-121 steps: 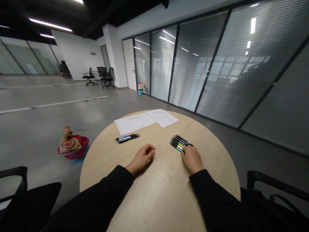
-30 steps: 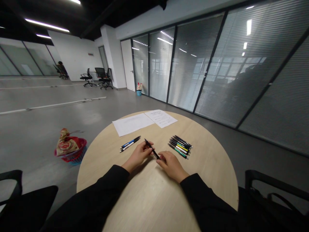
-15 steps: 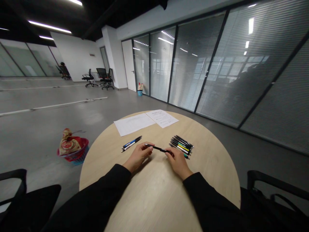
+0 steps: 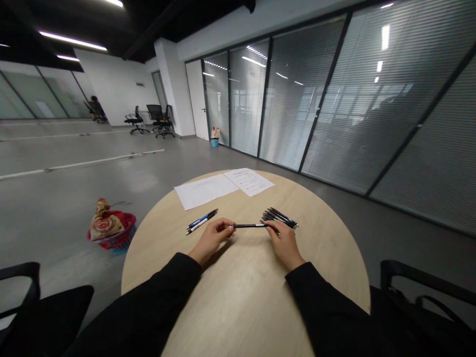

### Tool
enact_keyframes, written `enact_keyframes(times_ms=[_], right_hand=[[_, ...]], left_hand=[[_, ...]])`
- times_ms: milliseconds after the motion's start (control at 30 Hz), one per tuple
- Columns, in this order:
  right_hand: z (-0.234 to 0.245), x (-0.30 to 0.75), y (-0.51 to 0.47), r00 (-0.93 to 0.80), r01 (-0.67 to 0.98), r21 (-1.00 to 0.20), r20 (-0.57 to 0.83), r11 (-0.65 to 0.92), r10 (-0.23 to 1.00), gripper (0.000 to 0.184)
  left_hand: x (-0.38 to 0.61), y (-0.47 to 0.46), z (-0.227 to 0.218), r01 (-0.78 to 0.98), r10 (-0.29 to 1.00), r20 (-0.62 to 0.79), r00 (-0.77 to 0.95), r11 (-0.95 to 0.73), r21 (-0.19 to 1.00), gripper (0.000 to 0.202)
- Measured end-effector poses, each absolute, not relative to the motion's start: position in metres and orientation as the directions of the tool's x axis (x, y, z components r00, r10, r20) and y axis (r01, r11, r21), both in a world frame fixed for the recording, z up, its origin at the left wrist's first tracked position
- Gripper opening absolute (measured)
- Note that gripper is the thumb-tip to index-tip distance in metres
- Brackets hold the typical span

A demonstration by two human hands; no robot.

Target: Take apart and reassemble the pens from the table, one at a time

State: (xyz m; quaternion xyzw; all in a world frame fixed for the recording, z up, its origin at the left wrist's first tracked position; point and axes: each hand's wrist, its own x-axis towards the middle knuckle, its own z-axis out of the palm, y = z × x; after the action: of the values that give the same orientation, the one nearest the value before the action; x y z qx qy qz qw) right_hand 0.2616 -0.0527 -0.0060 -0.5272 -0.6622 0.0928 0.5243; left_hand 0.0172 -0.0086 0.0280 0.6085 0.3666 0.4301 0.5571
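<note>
A slim black pen (image 4: 249, 225) lies level above the round pale wood table (image 4: 323, 258), held between my hands. My left hand (image 4: 211, 239) pinches its left end, and my right hand (image 4: 284, 244) has its fingertips on the right end. That right hand also sits against a bundle of several pens (image 4: 279, 217), hiding their lower ends. Left of the black pen, a pair of pens with blue and white barrels (image 4: 201, 221) lies near my left hand. Two white printed sheets (image 4: 205, 191) (image 4: 249, 181) lie at the far edge of the table.
A red basket (image 4: 111, 235) with a patterned bag stands on the grey floor left of the table. Black chair backs (image 4: 409, 282) (image 4: 22, 302) flank me. A seated person (image 4: 96, 110) and office chairs (image 4: 159, 119) are far off, by the white wall.
The black pen has swung from a slight slant to level. My right hand has slid right to its far end and now covers the lower part of the pen bundle.
</note>
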Motion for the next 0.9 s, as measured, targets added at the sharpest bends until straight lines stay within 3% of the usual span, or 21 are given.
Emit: enact_keyframes(times_ms=[267,900], right_hand=[[-0.0037,0.2618,-0.0538,0.112,0.621,-0.648,0.631,0.442,0.767,0.021],[-0.0113,0.2620,-0.0530,0.181,0.566,-0.730,0.563,0.383,0.806,0.020]], left_hand=[[0.0148,-0.0047,0.0230,-0.031,0.924,0.135,0.357,-0.133,0.991,0.031],[0.0104,-0.0030,0.0203,0.019,0.927,0.186,0.325,-0.203,0.979,0.027]])
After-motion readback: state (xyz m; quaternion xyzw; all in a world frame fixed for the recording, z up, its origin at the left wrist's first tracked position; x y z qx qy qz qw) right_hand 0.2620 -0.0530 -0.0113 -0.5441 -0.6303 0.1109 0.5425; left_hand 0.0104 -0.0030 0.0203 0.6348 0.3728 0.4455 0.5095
